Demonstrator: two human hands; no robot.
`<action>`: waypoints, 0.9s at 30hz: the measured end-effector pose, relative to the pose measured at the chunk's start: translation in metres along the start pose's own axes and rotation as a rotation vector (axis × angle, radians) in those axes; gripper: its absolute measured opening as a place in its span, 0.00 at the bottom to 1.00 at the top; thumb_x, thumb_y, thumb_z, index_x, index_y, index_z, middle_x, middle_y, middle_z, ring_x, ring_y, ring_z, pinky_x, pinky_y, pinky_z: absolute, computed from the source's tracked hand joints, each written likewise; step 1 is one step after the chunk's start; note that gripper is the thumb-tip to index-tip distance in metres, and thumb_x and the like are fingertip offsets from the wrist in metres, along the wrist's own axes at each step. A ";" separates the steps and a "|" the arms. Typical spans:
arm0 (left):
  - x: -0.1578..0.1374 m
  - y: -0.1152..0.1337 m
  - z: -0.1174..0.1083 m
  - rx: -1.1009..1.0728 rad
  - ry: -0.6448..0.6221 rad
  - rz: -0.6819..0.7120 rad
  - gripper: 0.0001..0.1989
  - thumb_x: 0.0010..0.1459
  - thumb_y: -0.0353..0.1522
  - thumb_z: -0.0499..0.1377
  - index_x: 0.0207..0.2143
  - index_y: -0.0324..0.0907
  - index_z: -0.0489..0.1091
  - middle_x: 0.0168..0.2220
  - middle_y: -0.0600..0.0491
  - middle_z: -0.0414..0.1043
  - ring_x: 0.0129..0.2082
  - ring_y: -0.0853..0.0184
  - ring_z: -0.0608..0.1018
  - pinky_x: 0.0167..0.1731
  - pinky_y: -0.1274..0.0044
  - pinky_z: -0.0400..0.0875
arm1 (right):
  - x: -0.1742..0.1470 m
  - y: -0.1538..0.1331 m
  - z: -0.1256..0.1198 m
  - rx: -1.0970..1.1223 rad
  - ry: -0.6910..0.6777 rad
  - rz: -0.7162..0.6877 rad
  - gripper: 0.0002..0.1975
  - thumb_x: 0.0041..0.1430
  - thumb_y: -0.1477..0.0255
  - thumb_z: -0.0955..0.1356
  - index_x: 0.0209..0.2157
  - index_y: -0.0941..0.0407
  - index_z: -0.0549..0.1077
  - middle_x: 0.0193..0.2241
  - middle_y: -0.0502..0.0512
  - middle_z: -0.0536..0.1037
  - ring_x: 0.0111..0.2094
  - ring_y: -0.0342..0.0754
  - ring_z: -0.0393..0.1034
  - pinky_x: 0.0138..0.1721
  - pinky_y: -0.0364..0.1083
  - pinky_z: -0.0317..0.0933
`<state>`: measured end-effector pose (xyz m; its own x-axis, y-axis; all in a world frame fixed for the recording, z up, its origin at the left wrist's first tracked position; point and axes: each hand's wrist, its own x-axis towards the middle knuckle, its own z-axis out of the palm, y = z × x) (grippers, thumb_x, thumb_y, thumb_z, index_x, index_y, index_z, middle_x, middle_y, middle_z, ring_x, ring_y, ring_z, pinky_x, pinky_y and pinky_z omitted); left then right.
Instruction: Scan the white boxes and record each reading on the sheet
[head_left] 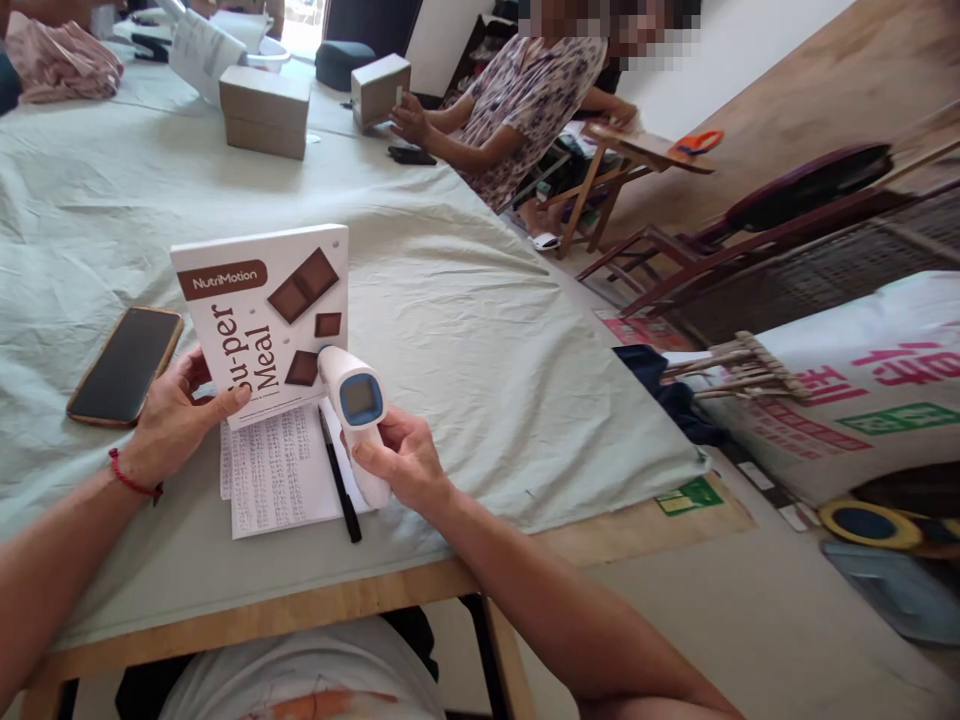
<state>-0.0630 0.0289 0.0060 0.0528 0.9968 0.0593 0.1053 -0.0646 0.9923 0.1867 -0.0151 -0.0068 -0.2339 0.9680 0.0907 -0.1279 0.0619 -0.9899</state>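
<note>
My left hand [176, 405] is closed on the lower left corner of a white box [247, 360] printed "NutriMotion Su-per Meal" with chocolate pieces, tilted up off the table. Wrapped round the handle of a white infrared thermometer [367, 440] with a blue-rimmed screen is my right hand [409, 460]. The thermometer's nose is close to the box's lower right side; whether they touch I cannot tell. Below both lie sheets of paper [266, 490] covered in handwritten figures, with a black pen [341, 485] across them. A smartphone [127, 365] lies left of my left hand.
A pale cloth [465, 400] covers the table, whose wooden edge [300, 610] runs before me. Farther back stand a cardboard box [266, 112] and a person [517, 100] holding another box [380, 92]. Chairs and a large white sack [862, 390] are at the right.
</note>
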 end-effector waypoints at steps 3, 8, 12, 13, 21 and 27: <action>0.003 -0.002 -0.006 -0.021 0.069 0.021 0.30 0.43 0.42 0.74 0.46 0.40 0.71 0.49 0.47 0.77 0.49 0.55 0.78 0.49 0.65 0.76 | -0.001 -0.003 -0.001 -0.010 0.067 -0.030 0.22 0.45 0.51 0.75 0.29 0.54 0.71 0.23 0.47 0.67 0.24 0.42 0.59 0.27 0.44 0.58; 0.014 0.000 -0.018 -0.063 0.232 0.075 0.26 0.42 0.40 0.76 0.42 0.41 0.72 0.46 0.50 0.78 0.46 0.59 0.78 0.56 0.62 0.71 | -0.002 -0.008 0.000 -0.041 0.145 -0.051 0.25 0.43 0.48 0.75 0.28 0.54 0.70 0.23 0.48 0.69 0.23 0.42 0.60 0.26 0.45 0.58; 0.019 0.003 -0.019 -0.075 0.287 0.057 0.29 0.37 0.40 0.78 0.40 0.43 0.73 0.45 0.52 0.78 0.47 0.57 0.77 0.57 0.59 0.70 | -0.002 -0.007 -0.001 -0.081 0.167 -0.034 0.23 0.44 0.50 0.74 0.29 0.54 0.71 0.24 0.49 0.72 0.25 0.44 0.64 0.26 0.45 0.61; 0.019 0.003 -0.019 -0.071 0.297 0.054 0.29 0.36 0.40 0.78 0.40 0.43 0.72 0.45 0.52 0.78 0.47 0.57 0.77 0.57 0.58 0.70 | -0.002 -0.006 -0.002 -0.095 0.173 -0.029 0.21 0.45 0.51 0.74 0.31 0.54 0.72 0.26 0.50 0.73 0.26 0.44 0.65 0.27 0.45 0.61; 0.017 0.003 -0.019 0.007 0.249 0.086 0.29 0.41 0.39 0.76 0.44 0.40 0.71 0.46 0.48 0.77 0.48 0.56 0.78 0.57 0.60 0.71 | 0.010 -0.003 -0.026 -0.832 0.250 -0.021 0.14 0.49 0.63 0.72 0.36 0.55 0.76 0.30 0.53 0.76 0.31 0.48 0.67 0.35 0.48 0.61; 0.015 0.000 -0.017 0.083 0.174 0.098 0.34 0.40 0.42 0.77 0.47 0.42 0.69 0.52 0.49 0.75 0.53 0.54 0.75 0.54 0.61 0.75 | 0.010 0.007 -0.034 -1.285 0.227 0.049 0.12 0.53 0.63 0.71 0.37 0.55 0.75 0.33 0.56 0.77 0.34 0.51 0.70 0.35 0.47 0.60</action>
<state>-0.0795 0.0444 0.0091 -0.1044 0.9782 0.1796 0.1896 -0.1577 0.9691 0.2166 0.0030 -0.0166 -0.0291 0.9873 0.1565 0.9124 0.0902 -0.3992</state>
